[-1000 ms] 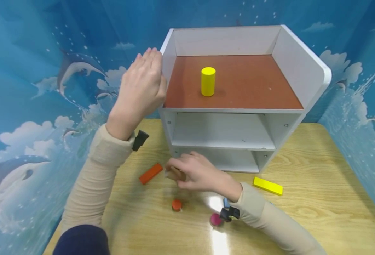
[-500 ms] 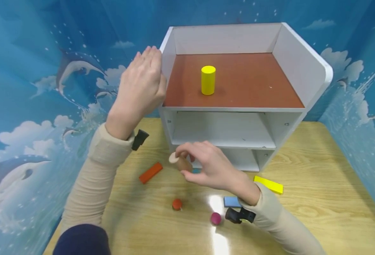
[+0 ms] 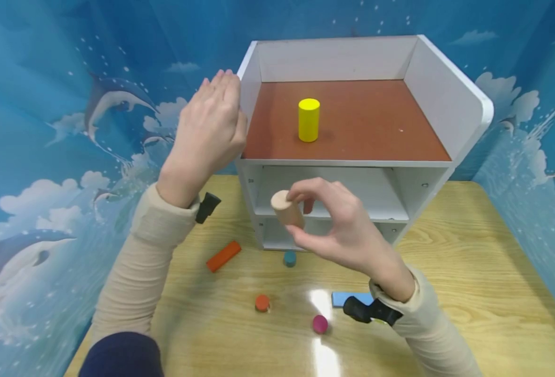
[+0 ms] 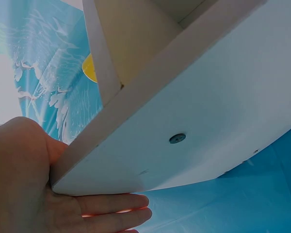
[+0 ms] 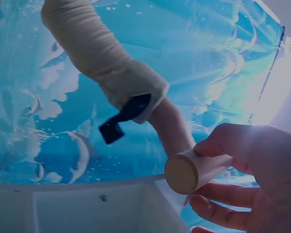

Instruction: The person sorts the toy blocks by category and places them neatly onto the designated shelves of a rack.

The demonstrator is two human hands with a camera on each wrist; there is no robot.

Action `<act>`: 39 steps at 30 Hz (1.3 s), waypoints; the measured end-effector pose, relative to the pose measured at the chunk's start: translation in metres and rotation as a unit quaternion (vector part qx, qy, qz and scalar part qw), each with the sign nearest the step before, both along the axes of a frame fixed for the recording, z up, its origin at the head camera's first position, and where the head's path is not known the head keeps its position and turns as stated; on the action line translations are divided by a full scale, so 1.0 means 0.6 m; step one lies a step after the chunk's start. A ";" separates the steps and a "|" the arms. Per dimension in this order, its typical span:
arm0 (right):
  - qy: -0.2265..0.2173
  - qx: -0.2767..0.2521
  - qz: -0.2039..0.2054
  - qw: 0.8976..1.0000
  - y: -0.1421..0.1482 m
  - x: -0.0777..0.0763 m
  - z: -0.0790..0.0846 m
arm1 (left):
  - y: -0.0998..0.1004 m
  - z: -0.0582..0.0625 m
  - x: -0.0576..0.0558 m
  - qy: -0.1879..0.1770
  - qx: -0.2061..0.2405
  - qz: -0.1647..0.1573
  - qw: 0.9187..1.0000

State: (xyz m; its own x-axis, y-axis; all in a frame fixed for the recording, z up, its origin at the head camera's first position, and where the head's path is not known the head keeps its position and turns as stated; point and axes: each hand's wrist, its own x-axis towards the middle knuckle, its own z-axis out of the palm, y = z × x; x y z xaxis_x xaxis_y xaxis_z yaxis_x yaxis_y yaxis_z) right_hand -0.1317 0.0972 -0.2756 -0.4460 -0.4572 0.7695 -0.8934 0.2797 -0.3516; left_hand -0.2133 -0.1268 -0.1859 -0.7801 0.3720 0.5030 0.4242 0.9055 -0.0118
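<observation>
In the head view my right hand [image 3: 348,225] pinches a plain wooden cylinder [image 3: 286,208] between thumb and fingers, in front of the white shelf unit's middle opening. The right wrist view shows the cylinder's pale round end [image 5: 181,174] tilted toward the camera. My left hand [image 3: 207,131] lies against the unit's left side panel [image 4: 136,145], its fingers straight along the outer face, its thumb on the other side of the front edge. A yellow cylinder [image 3: 308,120] stands upright on the brown top [image 3: 367,115].
On the wooden table [image 3: 202,335] lie a red-orange block [image 3: 223,256], a teal cylinder [image 3: 289,258], an orange round piece [image 3: 262,302], a magenta round piece [image 3: 320,324] and a blue block [image 3: 352,299]. A sea-print curtain [image 3: 37,157] surrounds the table.
My right hand has risen from low over the table to the right with the wooden cylinder, uncovering the teal cylinder and blue block; its arm now hides the yellow block. My left hand stays put.
</observation>
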 end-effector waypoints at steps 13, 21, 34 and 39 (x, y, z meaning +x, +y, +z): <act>0.004 -0.045 -0.011 0.999 0.035 -0.004 0.061 | 0.000 0.000 0.000 0.002 0.002 -0.001 1.000; 0.019 -0.050 -0.090 0.994 0.060 -0.022 0.094 | 0.000 0.000 0.000 0.002 0.002 -0.002 1.000; 0.038 -0.056 -0.175 0.982 0.100 -0.077 0.114 | 0.000 -0.001 0.001 0.004 0.000 0.000 1.000; 0.006 -0.054 -0.206 0.977 0.118 -0.089 0.110 | 0.000 -0.002 0.000 0.004 0.002 -0.003 1.000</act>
State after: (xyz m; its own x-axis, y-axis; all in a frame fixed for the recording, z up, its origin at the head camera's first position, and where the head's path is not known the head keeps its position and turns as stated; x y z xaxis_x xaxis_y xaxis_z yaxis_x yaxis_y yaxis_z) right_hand -0.1850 0.1679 -0.2098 -0.5659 -0.1568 0.8094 -0.7165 0.5793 -0.3887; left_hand -0.2130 -0.1267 -0.1869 -0.7737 0.3743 0.5111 0.4294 0.9030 -0.0111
